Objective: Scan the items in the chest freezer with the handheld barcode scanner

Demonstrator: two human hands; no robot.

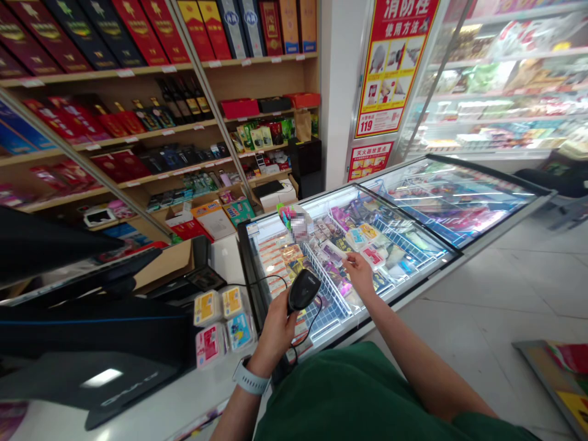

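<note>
My left hand [278,321], with a watch on the wrist, is wrapped round a black barcode scanner [304,289] held over the near left part of the glass-topped freezer [252,245]. The scanner's cable hangs beside it. Over the glass, my right hand [359,271] pinches the edge of a small pale pack [333,253] with a purplish face. Just beyond that hand are plastic tubs with yellow and blue labels [362,235] and a tub with a pink label [373,256]. Bright bags and wire baskets show through the glass.
Several more tubs [223,321] stand on the white counter [215,398] at left, beside a dark monitor or till [114,355]. A blurred-out item with colourful wrapping [298,223] lies at the freezer's far edge. Shelves [257,61] with boxes and bottles line the back wall.
</note>
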